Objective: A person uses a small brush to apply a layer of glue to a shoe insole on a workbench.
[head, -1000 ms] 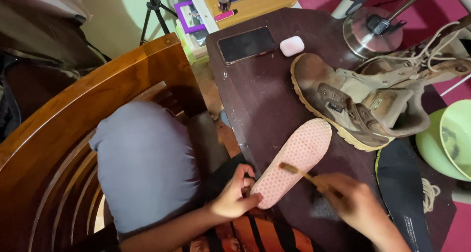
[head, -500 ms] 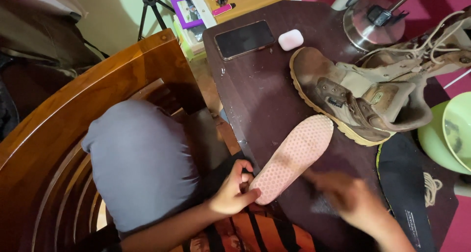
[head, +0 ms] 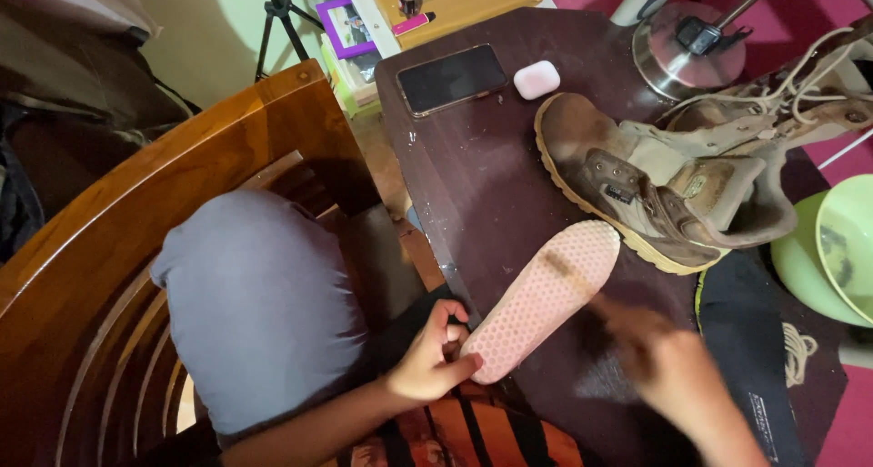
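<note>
A left hand point(head: 427, 362) pinched the heel end of a pink insole point(head: 544, 299) lying on a dark table point(head: 473, 185), while the blurred right hand point(head: 668, 371) gripped a small brush point(head: 568, 276) over it. Beyond the insole lay a dirty boot point(head: 655, 190), seemingly uncleaned; how clean the insole was could not be told.

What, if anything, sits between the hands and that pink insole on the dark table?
Nothing visible. The left hand grips the heel end of the pink honeycomb-patterned insole directly, and the blurred right hand holds a small brush on its surface.
</note>
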